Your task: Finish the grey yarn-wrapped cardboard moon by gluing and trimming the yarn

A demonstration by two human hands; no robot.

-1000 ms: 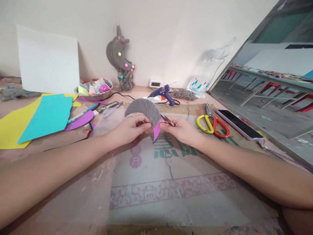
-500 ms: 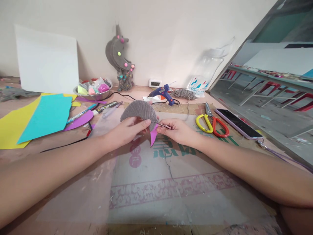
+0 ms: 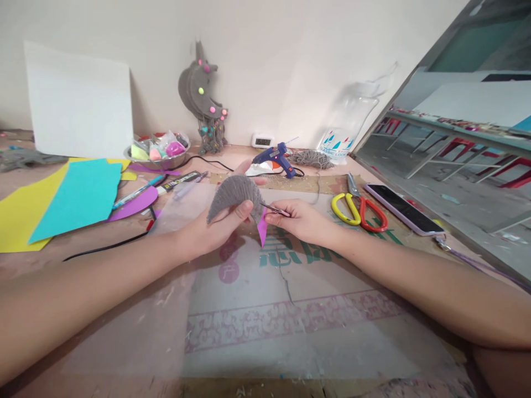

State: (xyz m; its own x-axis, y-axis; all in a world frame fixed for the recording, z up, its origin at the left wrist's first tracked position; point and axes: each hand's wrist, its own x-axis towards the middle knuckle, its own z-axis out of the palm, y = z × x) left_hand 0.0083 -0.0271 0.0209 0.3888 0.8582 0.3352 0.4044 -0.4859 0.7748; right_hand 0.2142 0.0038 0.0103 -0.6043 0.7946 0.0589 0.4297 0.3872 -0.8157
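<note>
My left hand [image 3: 224,221] is closed on a crescent [image 3: 238,193] wound in grey yarn, with the thumb on its front and some fingers behind it. A bare purple tip [image 3: 262,229] sticks out at the crescent's lower right end. My right hand [image 3: 296,217] pinches a thin, dark, pointed tool that looks like tweezers [image 3: 274,209], its point at the edge of the wound yarn near the purple tip. Below the hands a loose grey yarn strand [image 3: 286,282] runs down over the translucent sheet [image 3: 249,354].
Scissors [image 3: 360,213] and a phone [image 3: 404,209] lie to the right. Behind are a blue glue gun [image 3: 279,160], a yarn bundle [image 3: 311,159], a clear jug [image 3: 346,130] and a decorated grey moon [image 3: 198,91]. Coloured sheets [image 3: 74,199] and a metal bowl [image 3: 160,162] are at left.
The crescent has tilted and shifted slightly to the right and down in my left hand, whose fingers now show behind it. My right hand has stayed nearly in place.
</note>
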